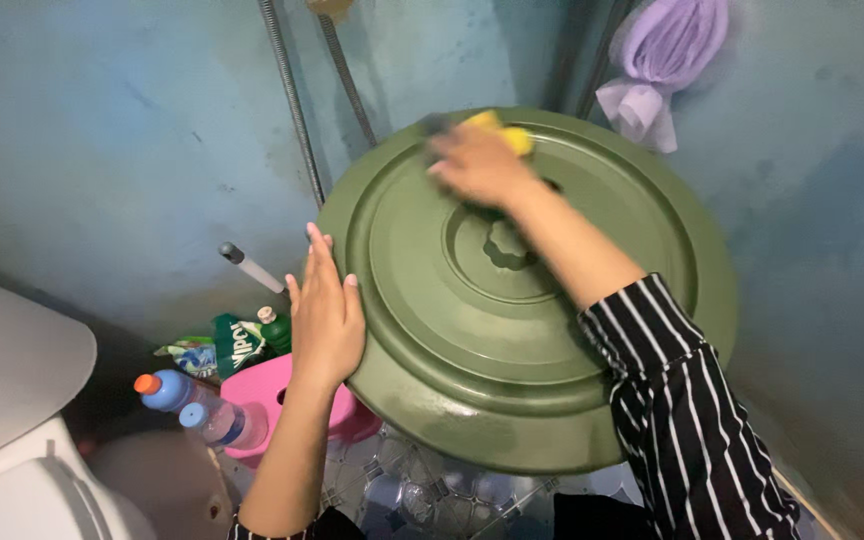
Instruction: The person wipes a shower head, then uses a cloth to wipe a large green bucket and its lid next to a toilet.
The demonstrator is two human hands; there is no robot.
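Small washroom, blue-grey painted walls (pixel 102 130), patterned tile floor (pixel 402 490) below. Two metal hoses (pixel 292 100) run down the wall.

Nearest: left hand (pixel 327 320), fingers spread flat, palm pressed against the near-left rim of a large round green lid (pixel 472 340). No pinch here; it braces the edge. The lid is tilted up toward the camera and fills the middle of the view, its far edge close to the wall.

Below and left of that hand: a pink tub (pixel 267 395), two clear bottles (pixel 197 405) with orange and blue caps, a green bottle (pixel 274 330) and a green pouch (pixel 237 345). Further left, a white toilet (pixel 12 420).

Beyond the left hand, up the lid: right hand (pixel 477 165), striped sleeve (pixel 682 400) behind it, fingers curled down onto a yellow sponge (pixel 502 132) and pressing it to the lid near the far rim. The hand is blurred, so how tight the grip is cannot be told.

Farthest, up and right of the right hand: a purple mesh scrubber (pixel 667 50) hanging on the wall.

Handling judgement: the lid looks like moulded plastic, stiff, light for its width, awkward by breadth more than weight. Likely slick if wet. The rim is the sound place to hold; the recessed centre knob (pixel 507 245) is a second hold.
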